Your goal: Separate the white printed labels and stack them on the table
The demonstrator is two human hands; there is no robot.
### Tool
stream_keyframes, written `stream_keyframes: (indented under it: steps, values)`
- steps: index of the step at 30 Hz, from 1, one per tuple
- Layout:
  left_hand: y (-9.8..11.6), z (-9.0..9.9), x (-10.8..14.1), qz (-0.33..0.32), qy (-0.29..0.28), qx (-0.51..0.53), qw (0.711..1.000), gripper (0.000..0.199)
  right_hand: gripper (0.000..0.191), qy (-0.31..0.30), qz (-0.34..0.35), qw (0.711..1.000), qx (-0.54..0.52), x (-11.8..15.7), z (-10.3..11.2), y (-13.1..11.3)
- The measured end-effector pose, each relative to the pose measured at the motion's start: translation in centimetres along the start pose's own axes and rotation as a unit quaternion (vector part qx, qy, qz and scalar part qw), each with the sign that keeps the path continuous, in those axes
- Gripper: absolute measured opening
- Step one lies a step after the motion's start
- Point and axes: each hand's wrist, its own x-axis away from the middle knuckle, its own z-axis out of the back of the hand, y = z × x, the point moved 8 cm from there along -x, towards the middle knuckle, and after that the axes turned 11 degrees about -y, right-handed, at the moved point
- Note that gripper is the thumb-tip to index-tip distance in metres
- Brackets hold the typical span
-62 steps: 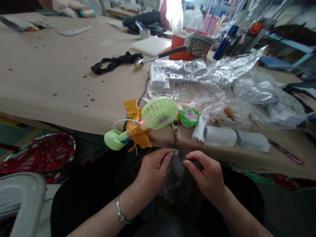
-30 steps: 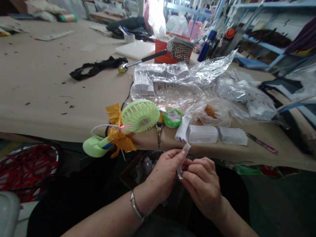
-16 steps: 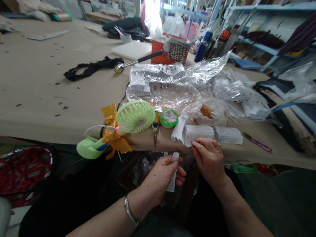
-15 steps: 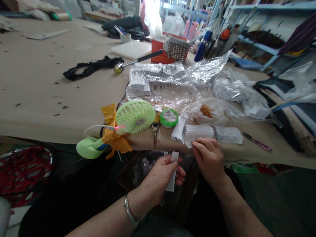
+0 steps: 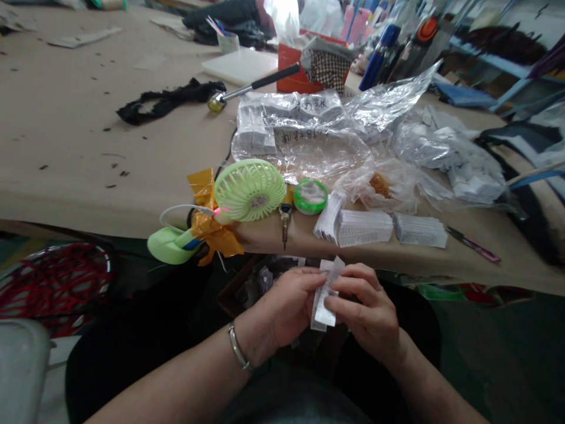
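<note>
In front of the table edge, my left hand (image 5: 291,303) pinches a white paper strip (image 5: 318,325). My right hand (image 5: 366,306) holds a second, printed white strip (image 5: 329,306) against it, slanting across the first. Fanned stacks of white labels lie near the table edge: a curved one (image 5: 329,218), a middle one (image 5: 365,227) and a right one (image 5: 420,229). Left of them are a green round tin with white stuffing (image 5: 310,197) and a soldering-iron-like tool (image 5: 285,227) whose tip points toward me.
A green fan (image 5: 250,191) is taped at the table edge (image 5: 110,221). Pink-handled snips (image 5: 474,244) lie at the right. Behind are clear plastic bags (image 5: 322,156), a hammer-like tool (image 5: 256,85) and a red box (image 5: 289,68). An open box (image 5: 233,288) is below.
My right hand has left the middle label stack and come to my left hand with a printed strip. The view has tilted down, so the table items appear higher and further right.
</note>
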Motion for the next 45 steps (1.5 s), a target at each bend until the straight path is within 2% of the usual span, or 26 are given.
stream_keyframes:
  steps: [3,9,15,17,19,21,24,27,33,37,40,42,43,45]
  values:
    - [-0.2,0.0,0.1,-0.008,-0.007,0.039,0.999,0.008,0.017,-0.024,0.022,0.999,-0.007,0.1,-1.0,-0.7]
    - [-0.4,-0.3,0.3,0.004,-0.034,0.04,0.999,0.018,0.017,-0.051,0.022,0.998,-0.007,0.3,-1.6,-0.4]
    - [-0.7,0.2,0.3,0.0,0.002,0.018,1.0,0.014,0.018,-0.057,0.019,0.998,-0.018,0.3,-0.7,-0.8]
    - [-0.8,0.4,0.5,0.015,0.019,0.001,1.0,0.015,0.027,-0.04,-0.01,0.999,0.012,0.9,0.7,0.6]
    - [-0.9,0.7,0.6,0.039,0.039,-0.032,0.998,0.017,0.036,0.01,-0.084,0.992,0.094,2.0,3.0,3.2]
    - [-0.9,1.1,0.7,0.046,0.056,-0.053,0.996,0.016,0.043,0.054,-0.177,0.96,0.21,3.6,5.5,6.2]
    - [-1.2,1.5,0.5,0.048,0.06,-0.062,0.995,0.016,0.051,0.015,-0.246,0.912,0.33,5.3,6.9,9.4]
    - [-1.5,1.7,0.4,0.05,0.063,-0.067,0.995,0.016,0.038,-0.024,-0.251,0.901,0.353,6.2,6.8,10.6]
    - [-1.5,1.8,0.6,0.05,0.068,-0.067,0.994,0.017,0.015,0.037,-0.232,0.931,0.279,6.7,8.2,10.6]
    - [-1.3,2.0,0.7,0.046,0.065,-0.069,0.994,0.019,0.01,0.082,-0.231,0.945,0.217,6.7,9.4,10.9]
    - [-1.6,2.1,0.8,0.053,0.064,-0.067,0.994,0.019,0.007,0.144,-0.236,0.947,0.161,6.6,9.9,9.7]
    - [-1.8,1.9,0.7,0.059,0.056,-0.058,0.995,0.019,0.008,0.171,-0.208,0.956,0.114,5.9,9.1,7.7]
    - [-1.8,1.7,0.7,0.059,0.048,-0.05,0.996,0.019,0.012,0.165,-0.18,0.966,0.082,5.2,8.2,6.4]
    - [-1.8,1.1,0.6,0.057,0.029,-0.03,0.997,0.018,0.019,0.104,-0.11,0.988,0.008,3.4,5.3,3.5]
